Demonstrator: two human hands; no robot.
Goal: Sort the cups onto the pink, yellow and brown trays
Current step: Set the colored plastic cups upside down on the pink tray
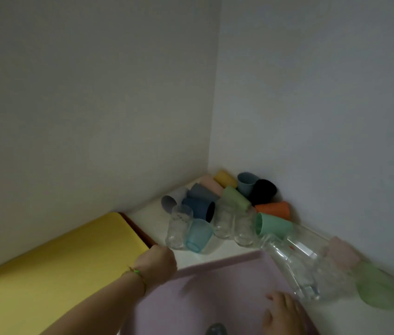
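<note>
The cups (236, 198) lie heaped in the far corner of the tabletop (150, 213), against both walls. A row of clear cups (295, 262) runs along the right edge beside the pink tray (215, 298). The yellow tray (58, 262) lies at the left edge on the brown tray (144, 229), only a rim strip of which shows, and a bare strip of tabletop separates the trays from the heap. The left hand (156, 264) grips the pink tray's far left corner with curled fingers; the right hand (283, 315) rests flat on that tray near its right edge.

two plain pale walls (94, 93) meet in a dim corner above a white tabletop (152, 213).
</note>
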